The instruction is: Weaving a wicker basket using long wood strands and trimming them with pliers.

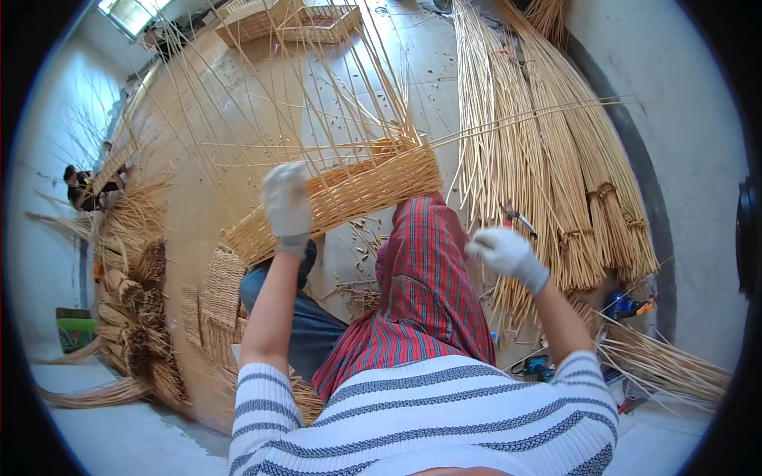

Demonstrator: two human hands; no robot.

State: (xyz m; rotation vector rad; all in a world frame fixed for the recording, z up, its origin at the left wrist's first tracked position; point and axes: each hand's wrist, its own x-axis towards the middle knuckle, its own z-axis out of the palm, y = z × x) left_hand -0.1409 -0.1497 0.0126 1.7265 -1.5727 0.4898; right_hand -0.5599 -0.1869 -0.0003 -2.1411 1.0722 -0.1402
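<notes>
A long, narrow woven wicker basket point(373, 189) lies tilted across my lap, its right end on my raised knee. Many long uncut canes rise from its far side. My left hand point(287, 202), in a white glove, is closed over the near wall towards the left end. My right hand point(504, 250), also gloved, is off the basket to the right of my knee, with its fingers curled. What they hold, if anything, is hidden. Just beyond that hand is a small hand tool point(520, 222) with red and dark parts; I cannot tell whether they touch.
Long bundles of peeled canes point(548, 151) lie on the right by the wall. Finished woven baskets point(317, 25) stand at the far end. More cane bundles point(147, 309) are stacked at left, near another person point(91, 186). Woven panels point(222, 289) lie beside my left leg. Cane offcuts litter the floor.
</notes>
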